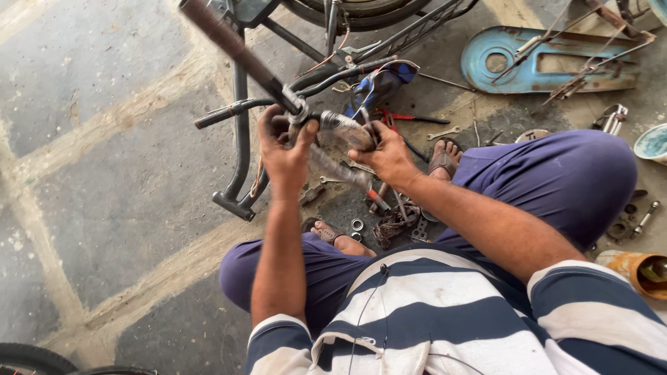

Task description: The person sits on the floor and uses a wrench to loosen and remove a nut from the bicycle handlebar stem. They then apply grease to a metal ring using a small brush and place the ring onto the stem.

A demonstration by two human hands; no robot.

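Striped cloth, navy and white, fills the near edge: the person's shirt (445,312), worn over dark blue trousers (556,180), knees spread, seated low on a stone-slab floor (104,173). Sandalled feet show between the knees, one near (337,239), one farther (442,156).

Small hardware lies on the floor between the feet: washers (357,225), a rusty chain clump (392,223), a few short tools. An orange-rimmed container (643,271) sits at the right edge.

Both forearms reach forward. Left hand (286,154) wrapped closed around the bicycle handlebar (243,55) at its clamp, thumb over the metal fitting. Right hand (385,154) gripping a dull silver part (346,132) fixed to the bar, fingers curled about it together with a thin dark tool or rod; which one exactly, cannot tell. The two hands sit just beside each other, the silver part between them.

The handlebar runs up-left from the hands to a dark rubber grip at the top edge. A brake lever (229,111) juts left below it. The black frame tube (242,139) drops to the floor.

Beyond: red-handled pliers (403,118), a spanner (445,132), a blue chain guard (549,59) lying flat, a tyre (354,10) at the top edge.
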